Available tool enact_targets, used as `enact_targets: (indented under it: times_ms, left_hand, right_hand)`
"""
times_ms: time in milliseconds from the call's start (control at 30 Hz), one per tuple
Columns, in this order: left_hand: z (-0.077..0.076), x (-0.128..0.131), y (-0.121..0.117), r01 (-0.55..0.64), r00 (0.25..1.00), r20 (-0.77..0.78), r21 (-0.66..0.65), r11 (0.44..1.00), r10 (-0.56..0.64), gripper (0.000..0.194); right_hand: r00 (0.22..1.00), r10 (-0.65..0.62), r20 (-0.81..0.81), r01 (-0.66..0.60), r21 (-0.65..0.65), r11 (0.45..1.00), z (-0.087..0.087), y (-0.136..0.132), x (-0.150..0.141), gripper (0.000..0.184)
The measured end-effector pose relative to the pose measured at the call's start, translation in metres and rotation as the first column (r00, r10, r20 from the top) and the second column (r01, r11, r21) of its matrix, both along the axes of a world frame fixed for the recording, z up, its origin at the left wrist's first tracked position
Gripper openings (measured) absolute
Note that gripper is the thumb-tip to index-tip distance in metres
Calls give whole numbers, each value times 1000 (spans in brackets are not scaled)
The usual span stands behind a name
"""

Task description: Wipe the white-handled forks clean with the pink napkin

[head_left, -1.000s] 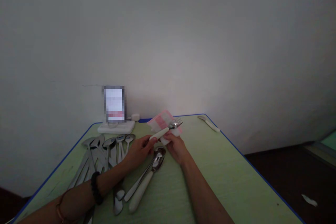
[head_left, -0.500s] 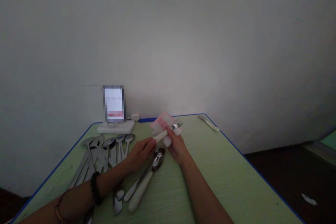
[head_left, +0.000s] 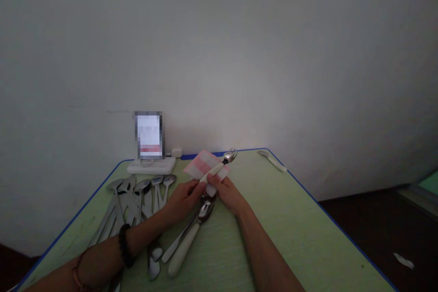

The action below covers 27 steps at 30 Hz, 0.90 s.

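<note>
My left hand [head_left: 186, 198] is closed on the lower end of a fork [head_left: 215, 171] with a white handle and metal tines pointing up and right. A pink-and-white checked cloth [head_left: 201, 162] lies behind and around the handle. My right hand [head_left: 229, 191] pinches the cloth against the handle below the fork's neck. Just under my hands, a white-handled utensil [head_left: 185, 251] with a metal head rests on the table, beside a slimmer metal one [head_left: 178, 242]. The ends of some fingers are hidden by the cloth.
Several metal spoons [head_left: 139, 187] lie in a pile at the left, partly behind my left forearm. A lit screen [head_left: 149, 134] stands on a white base [head_left: 150, 165] at the back. Another white-handled utensil [head_left: 275, 163] rests near the right edge of the green table [head_left: 290, 228].
My right hand has slid down the fork from its neck towards the handle's middle, drawing the cloth down and left. More of the fork's head now shows.
</note>
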State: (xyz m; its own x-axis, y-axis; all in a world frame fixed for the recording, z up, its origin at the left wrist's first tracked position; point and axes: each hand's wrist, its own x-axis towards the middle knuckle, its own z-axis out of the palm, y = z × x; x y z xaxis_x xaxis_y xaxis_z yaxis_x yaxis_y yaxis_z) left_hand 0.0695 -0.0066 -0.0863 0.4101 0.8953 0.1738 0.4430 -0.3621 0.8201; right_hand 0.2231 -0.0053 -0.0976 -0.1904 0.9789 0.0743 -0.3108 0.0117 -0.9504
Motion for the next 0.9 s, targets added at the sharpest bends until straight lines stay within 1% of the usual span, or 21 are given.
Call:
enact_targets:
  times_ms: [133, 233, 333, 433, 500, 567, 633, 700, 800, 900]
  left_hand:
    - [0, 0, 0, -31, 999, 16, -79, 996, 33, 47]
    - [3, -1, -1, -31, 999, 5, -80, 996, 31, 48]
    - [5, 0, -2, -14, 999, -32, -61, 998, 12, 47]
    - [7, 0, -3, -17, 998, -65, -64, 998, 12, 48]
    - [7, 0, -4, -22, 996, -83, -73, 997, 15, 48]
    - [6, 0, -5, -15, 995, -99, -73, 997, 8, 49]
    - [6, 0, -5, -10, 994, -108, -61, 998, 3, 49]
    - [5, 0, -5, -18, 995, -98, -38, 999, 14, 47]
    - [4, 0, -4, -23, 999, -46, -8, 1000, 23, 42]
    - [5, 1, -3, 6, 1000, 1, -18, 1000, -6, 38]
  right_hand:
    - [1000, 2, -6, -2, 6, 1000, 4, -2, -1, 30]
    - [999, -15, -30, 15, -8, 1000, 3, -2, -1, 30]
    - [994, -38, -105, 33, -53, 998, -1, 0, -3, 32]
    - [973, -66, -220, 45, -99, 994, -3, 3, -4, 33]
    - [950, -110, -292, 74, -131, 989, -2, 5, -4, 31]
    - [919, -186, -347, 131, -177, 976, -1, 7, -4, 28]
    - [887, -262, -380, 191, -216, 958, 1, 9, -4, 27]
    - [867, -297, -399, 220, -227, 949, 2, 11, -3, 29]
    - [870, -281, -405, 211, -209, 955, 2, 11, -3, 32]
    - [911, -211, -354, 157, -176, 972, -1, 9, -4, 34]
